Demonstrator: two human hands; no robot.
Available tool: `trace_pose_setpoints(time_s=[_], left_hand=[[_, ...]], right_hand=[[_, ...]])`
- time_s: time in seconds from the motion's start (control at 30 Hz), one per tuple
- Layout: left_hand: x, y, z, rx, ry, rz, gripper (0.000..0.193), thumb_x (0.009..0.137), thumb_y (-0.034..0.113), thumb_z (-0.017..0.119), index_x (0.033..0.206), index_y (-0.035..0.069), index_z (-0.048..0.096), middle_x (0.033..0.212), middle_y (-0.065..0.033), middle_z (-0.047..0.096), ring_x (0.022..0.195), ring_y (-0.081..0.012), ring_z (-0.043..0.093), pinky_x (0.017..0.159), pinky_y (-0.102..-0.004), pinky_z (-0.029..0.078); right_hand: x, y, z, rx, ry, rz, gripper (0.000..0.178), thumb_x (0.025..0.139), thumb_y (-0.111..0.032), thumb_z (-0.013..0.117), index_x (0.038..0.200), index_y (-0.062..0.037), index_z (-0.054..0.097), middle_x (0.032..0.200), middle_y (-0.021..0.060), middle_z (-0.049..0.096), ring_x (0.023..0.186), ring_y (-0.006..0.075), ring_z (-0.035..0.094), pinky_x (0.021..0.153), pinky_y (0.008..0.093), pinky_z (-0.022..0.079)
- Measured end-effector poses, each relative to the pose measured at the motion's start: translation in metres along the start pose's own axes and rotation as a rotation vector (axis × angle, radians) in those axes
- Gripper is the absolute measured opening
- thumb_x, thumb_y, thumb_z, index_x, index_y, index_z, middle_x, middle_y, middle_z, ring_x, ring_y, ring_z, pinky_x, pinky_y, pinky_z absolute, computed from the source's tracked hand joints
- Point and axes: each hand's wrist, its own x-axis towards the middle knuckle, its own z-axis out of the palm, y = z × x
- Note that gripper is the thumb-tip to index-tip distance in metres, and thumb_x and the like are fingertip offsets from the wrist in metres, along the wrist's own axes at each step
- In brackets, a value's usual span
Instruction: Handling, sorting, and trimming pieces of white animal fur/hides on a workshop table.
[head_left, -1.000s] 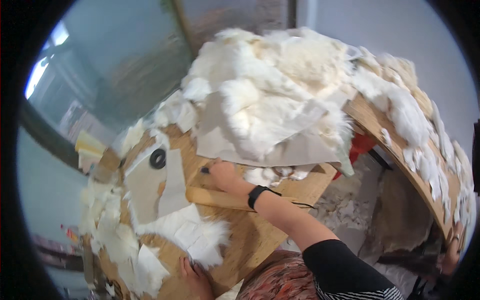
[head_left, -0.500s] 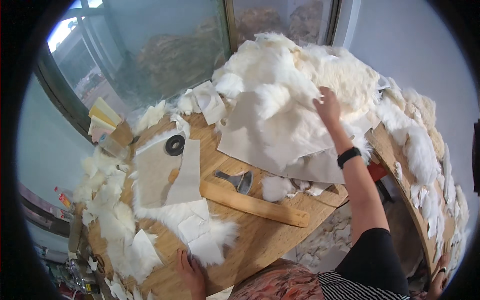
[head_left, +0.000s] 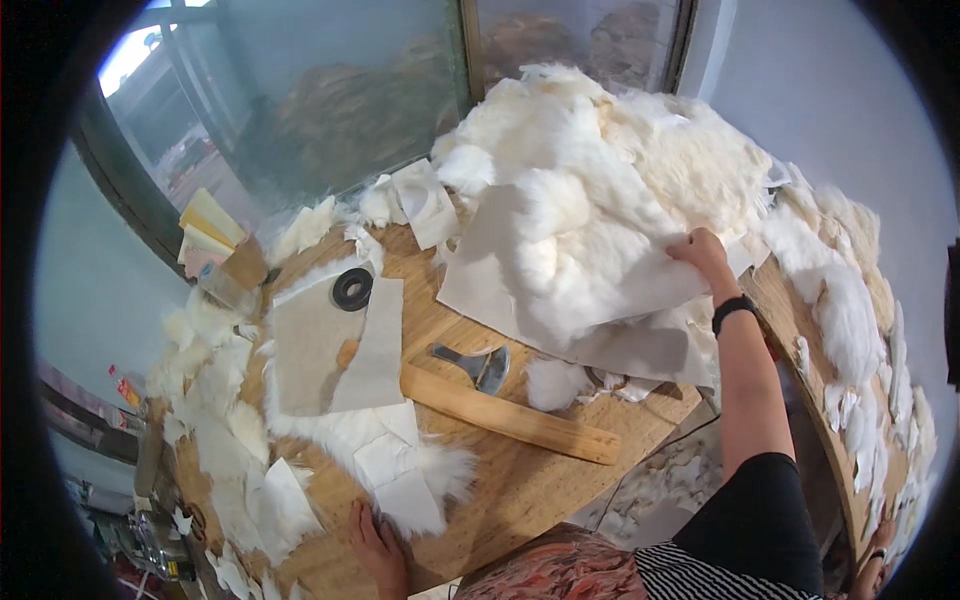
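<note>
Fingers (head_left: 684,248) of our right hand (head_left: 706,258) are closing together on the edge of a large white pelt (head_left: 565,240), the wrist wearing a black band (head_left: 735,312). Our left hand (head_left: 378,545) is lying palm down on the near edge of the wooden table (head_left: 490,510), its fingers stretching out just beside a piece of long white fur (head_left: 405,470). We are keeping the two hands well apart.

The pelt is draping over flat grey-beige sheets (head_left: 640,350) at the far right of the table, and more cream fur (head_left: 690,150) is heaping up behind it. Nearer to us, a curved steel blade (head_left: 490,370) is lying by a long wooden bar (head_left: 510,415). To the left, a black ring (head_left: 352,290) is resting on a beige panel (head_left: 308,350), which is showing white fur along its rim.

Farther out, pale scraps (head_left: 215,460) are littering the left side, and a cardboard box (head_left: 245,265) is sitting near the window (head_left: 350,110). On our right, white strips (head_left: 850,320) are covering a second board (head_left: 775,300).
</note>
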Motion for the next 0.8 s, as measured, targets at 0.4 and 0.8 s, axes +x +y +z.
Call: trace_pose_setpoints(time_s=[0.4, 0.8], left_hand=[[-0.001, -0.005, 0.000, -0.066, 0.002, -0.037, 0.045, 0.084, 0.001, 0.057, 0.128, -0.006, 0.051, 0.137, -0.0253, 0.048, 0.126, -0.0430, 0.046, 0.108, -0.0471, 0.035], [0.003, 0.008, -0.010, 0.010, -0.017, -0.035, 0.043, 0.086, 0.002, 0.058, 0.127, -0.006, 0.052, 0.137, -0.0240, 0.050, 0.126, -0.0413, 0.047, 0.107, -0.0456, 0.036]], right_hand=[[-0.026, 0.000, -0.016, -0.092, -0.104, -0.300, 0.070, 0.058, -0.034, 0.086, 0.112, 0.0040, 0.064, 0.104, 0.0217, 0.068, 0.101, 0.0332, 0.065, 0.087, 0.0395, 0.051], [0.012, 0.004, -0.164, -0.238, 0.612, -0.253, 0.024, 0.079, -0.015, 0.062, 0.100, -0.0171, 0.073, 0.105, 0.0096, 0.067, 0.099, 0.0307, 0.064, 0.085, 0.0386, 0.051]])
